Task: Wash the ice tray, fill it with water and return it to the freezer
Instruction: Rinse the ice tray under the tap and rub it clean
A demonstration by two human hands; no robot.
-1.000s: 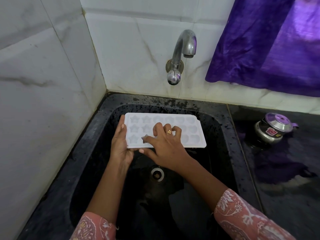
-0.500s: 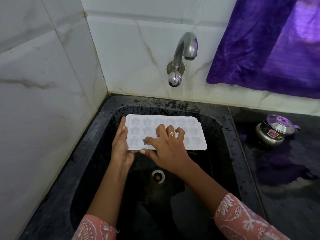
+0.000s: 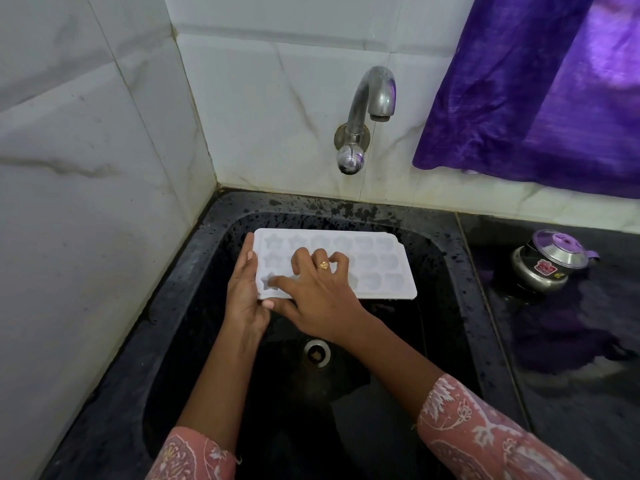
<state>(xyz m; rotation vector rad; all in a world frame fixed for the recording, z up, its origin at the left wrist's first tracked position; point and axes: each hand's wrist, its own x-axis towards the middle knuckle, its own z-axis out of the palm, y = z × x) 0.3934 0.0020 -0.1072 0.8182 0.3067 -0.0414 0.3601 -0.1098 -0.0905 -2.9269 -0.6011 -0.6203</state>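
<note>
The black sink (image 3: pixel 194 271) is lying beneath both sets of fingers. The white ice tray (image 3: pixel 381 271) is hanging level above it. The left hand (image 3: pixel 244 292) is clasping the tray's left end, fingers lying along the edge. The right hand (image 3: pixel 318 299) is bending its fingers onto the moulds, thumb hooking the near edge.

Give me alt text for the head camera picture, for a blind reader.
A person holds a white ice tray over a black sink, left hand gripping its left end, right hand touching the star-shaped cells. A tap with no water running is on the tiled wall above; a purple curtain and a lidded steel pot are at the right.
</note>
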